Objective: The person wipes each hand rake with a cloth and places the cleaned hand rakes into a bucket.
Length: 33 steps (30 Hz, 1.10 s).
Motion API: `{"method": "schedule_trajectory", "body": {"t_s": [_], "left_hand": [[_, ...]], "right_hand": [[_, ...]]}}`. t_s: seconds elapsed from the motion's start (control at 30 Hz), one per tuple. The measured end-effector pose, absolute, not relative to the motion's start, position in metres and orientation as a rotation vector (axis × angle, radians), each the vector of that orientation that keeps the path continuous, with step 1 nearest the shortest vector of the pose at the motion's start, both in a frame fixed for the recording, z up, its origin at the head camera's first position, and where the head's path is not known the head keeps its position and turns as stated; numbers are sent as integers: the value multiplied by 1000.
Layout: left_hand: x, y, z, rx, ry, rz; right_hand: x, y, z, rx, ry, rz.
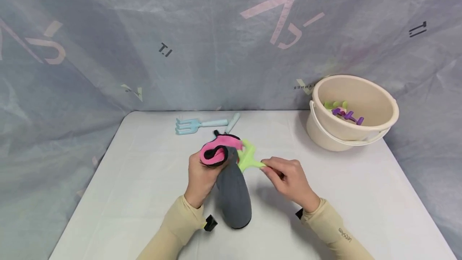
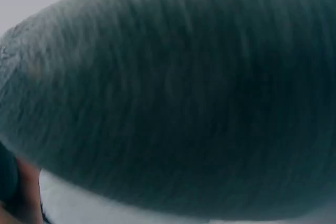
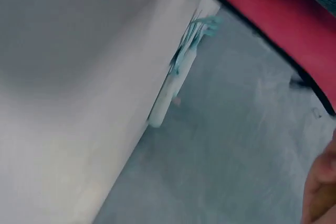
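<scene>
In the head view, my left hand (image 1: 203,177) grips a soft grey fabric item (image 1: 234,200) with a bright pink lining (image 1: 221,144) and black edging. Its long rounded end hangs down toward me, and its pink opening faces up. My right hand (image 1: 290,179) pinches the end of a light-green plastic piece (image 1: 247,157) with branching ends, whose far side overlaps the grey item's edge. Blurred grey fabric (image 2: 173,98) fills most of the left wrist view. The pink lining (image 3: 273,19) shows at the top right of the right wrist view.
A pale blue hand fork (image 1: 189,125) lies behind my hands, with another pale blue handle (image 1: 234,121) beside it. At the back right stands a cream bucket (image 1: 335,139) holding green pieces (image 1: 333,105) and a purple piece (image 1: 348,114). A grey curtain (image 1: 216,51) hangs behind the white table (image 1: 144,196).
</scene>
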<state>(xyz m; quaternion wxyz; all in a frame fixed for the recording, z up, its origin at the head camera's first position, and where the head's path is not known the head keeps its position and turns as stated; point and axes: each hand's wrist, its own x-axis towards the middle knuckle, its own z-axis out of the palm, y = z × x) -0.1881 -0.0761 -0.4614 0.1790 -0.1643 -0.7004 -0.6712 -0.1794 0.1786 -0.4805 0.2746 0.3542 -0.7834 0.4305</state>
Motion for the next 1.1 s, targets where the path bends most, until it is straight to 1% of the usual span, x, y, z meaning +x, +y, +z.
{"method": "schedule_trajectory", "body": {"t_s": [0.1,0.17,0.3,0.37,0.43,0.57,0.7,0.97,1.1], "left_hand": [[-186,-76,-460,-395,-1963,-1645],[-182,-73,-459,-399,-1918,-1619],[-174,-64,-461,-658,-1883,-1731],[-173,-60,-462,-807,-1952,-1677],[-173,-56,-462,-903,-2032,-1534],[-172,-50,-460,-877,-2086,-1224],[-171,-46,-460,-787,-1982,-1166],[-177,-39,-468,-832,-1774,-1149],[-180,-39,-475,-848,-1690,-1087]], "right_hand": [[-182,182,-479,857,-2056,1099],[-183,182,-478,835,-2029,1071],[-181,176,-477,874,-2017,960],[-179,172,-476,896,-2016,864],[-177,169,-476,912,-2016,760],[-172,164,-474,931,-2033,577],[-168,161,-473,920,-2049,525],[-165,159,-473,804,-2107,788],[-165,160,-475,803,-2131,866]]}}
